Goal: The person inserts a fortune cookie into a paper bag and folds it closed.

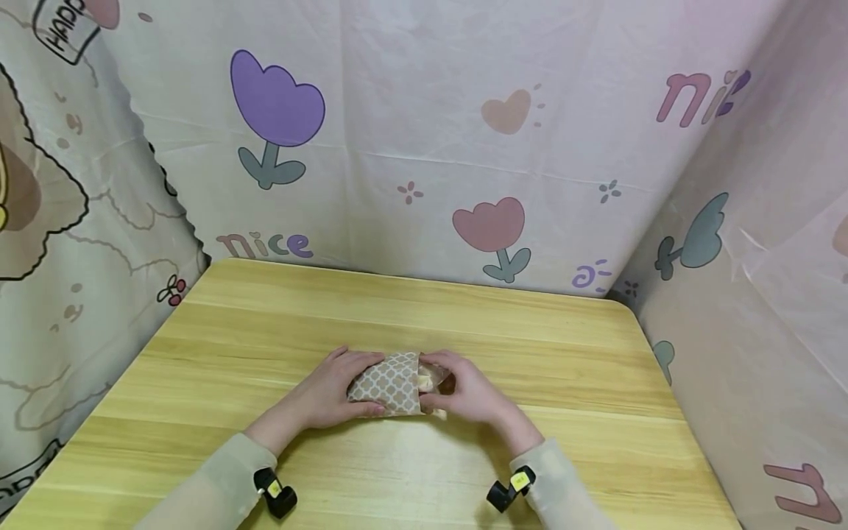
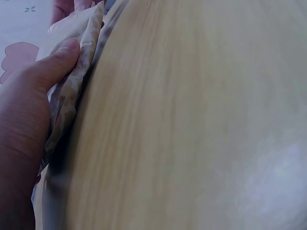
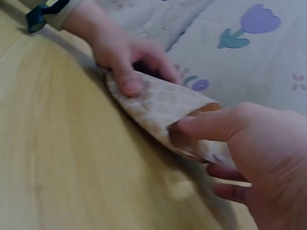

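Note:
A tan paper bag (image 1: 391,384) with a white lattice pattern lies on its side near the middle of the table. My left hand (image 1: 331,391) grips its closed end, the thumb along the near side and the fingers over the far side. At the open mouth on the right, a small clear-wrapped packet (image 1: 427,380) with something pale and something brown in it sticks out. My right hand (image 1: 469,391) holds this packet, the thumb (image 3: 196,125) right at the bag's rim. Much of the packet is hidden inside the bag and by the right hand.
The table (image 1: 424,309) has a light wood surface. A pale printed curtain (image 1: 397,132) hangs along its back edge and both sides. Each sleeve carries a black wrist camera (image 1: 274,495).

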The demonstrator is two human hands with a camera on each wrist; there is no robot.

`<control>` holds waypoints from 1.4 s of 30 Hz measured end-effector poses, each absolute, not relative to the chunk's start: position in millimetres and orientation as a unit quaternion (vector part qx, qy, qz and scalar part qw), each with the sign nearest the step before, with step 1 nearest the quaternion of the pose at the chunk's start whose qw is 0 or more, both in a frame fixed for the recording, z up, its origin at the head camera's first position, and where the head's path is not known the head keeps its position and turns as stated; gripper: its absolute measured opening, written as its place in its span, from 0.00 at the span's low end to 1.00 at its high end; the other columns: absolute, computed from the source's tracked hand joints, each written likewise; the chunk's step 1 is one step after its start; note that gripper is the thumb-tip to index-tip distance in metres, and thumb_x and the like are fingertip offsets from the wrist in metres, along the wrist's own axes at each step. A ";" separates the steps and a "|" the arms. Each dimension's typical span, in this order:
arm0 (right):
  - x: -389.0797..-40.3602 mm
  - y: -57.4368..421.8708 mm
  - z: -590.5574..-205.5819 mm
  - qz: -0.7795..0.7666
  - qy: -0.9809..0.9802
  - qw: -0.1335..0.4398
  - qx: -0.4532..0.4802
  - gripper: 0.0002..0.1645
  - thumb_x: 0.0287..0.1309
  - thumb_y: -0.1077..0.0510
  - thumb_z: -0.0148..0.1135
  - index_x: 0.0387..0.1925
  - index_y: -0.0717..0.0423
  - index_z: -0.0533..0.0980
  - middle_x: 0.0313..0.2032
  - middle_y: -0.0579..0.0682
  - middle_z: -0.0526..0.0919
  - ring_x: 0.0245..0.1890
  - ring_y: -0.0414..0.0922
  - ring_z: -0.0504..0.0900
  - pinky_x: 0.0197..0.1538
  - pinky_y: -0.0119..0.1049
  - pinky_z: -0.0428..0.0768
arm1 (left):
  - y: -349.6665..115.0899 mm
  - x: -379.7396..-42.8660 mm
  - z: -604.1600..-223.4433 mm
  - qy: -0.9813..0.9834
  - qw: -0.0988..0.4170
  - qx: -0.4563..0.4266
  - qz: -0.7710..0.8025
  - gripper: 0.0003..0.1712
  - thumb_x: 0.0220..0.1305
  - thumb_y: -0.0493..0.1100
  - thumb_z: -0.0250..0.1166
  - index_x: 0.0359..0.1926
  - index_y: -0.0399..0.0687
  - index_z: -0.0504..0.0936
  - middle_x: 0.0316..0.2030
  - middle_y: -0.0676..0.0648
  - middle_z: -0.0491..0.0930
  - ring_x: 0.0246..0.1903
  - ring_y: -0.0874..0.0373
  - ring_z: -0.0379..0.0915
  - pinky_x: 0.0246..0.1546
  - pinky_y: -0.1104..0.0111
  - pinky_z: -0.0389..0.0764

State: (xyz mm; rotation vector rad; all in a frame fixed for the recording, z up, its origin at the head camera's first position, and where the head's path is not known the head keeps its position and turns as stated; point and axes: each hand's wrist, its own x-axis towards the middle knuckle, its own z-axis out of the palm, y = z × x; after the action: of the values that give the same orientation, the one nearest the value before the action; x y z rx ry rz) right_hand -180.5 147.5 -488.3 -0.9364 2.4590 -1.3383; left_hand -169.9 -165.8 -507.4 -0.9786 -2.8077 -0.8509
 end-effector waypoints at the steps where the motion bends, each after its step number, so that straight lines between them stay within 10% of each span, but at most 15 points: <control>1: -180.8 150.7 -487.3 -0.463 0.822 0.108 -0.314 0.43 0.59 0.56 0.80 0.73 0.59 0.72 0.61 0.48 0.80 0.50 0.44 0.82 0.54 0.40 0.86 | -165.7 -170.0 -507.2 -0.907 0.025 -0.317 -0.276 0.55 0.58 0.77 0.71 0.75 0.49 0.72 0.68 0.51 0.77 0.68 0.51 0.71 0.78 0.42 0.52; 13: -181.4 164.9 -485.8 -0.542 0.774 0.149 -0.293 0.31 0.63 0.75 0.67 0.68 0.70 0.74 0.64 0.61 0.79 0.55 0.54 0.85 0.60 0.40 0.84 | -166.9 -170.1 -507.9 -0.909 0.028 -0.316 -0.271 0.55 0.58 0.78 0.70 0.75 0.50 0.73 0.68 0.50 0.77 0.69 0.51 0.71 0.78 0.42 0.52; 42: -181.8 132.2 -498.9 -0.502 0.797 0.071 -0.328 0.14 0.64 0.69 0.71 0.49 0.55 0.87 0.34 0.48 0.85 0.27 0.41 0.77 0.29 0.32 0.80 | -165.4 -170.7 -507.0 -0.905 0.045 -0.323 -0.271 0.54 0.58 0.76 0.71 0.75 0.48 0.72 0.68 0.48 0.78 0.67 0.48 0.73 0.75 0.37 0.57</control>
State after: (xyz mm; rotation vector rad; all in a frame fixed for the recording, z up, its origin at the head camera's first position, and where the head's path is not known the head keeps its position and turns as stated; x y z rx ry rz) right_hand -181.8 132.2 -498.9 -0.9860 2.3974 -1.5105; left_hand -170.7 -165.4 -507.0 -0.9878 -2.7656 -0.8281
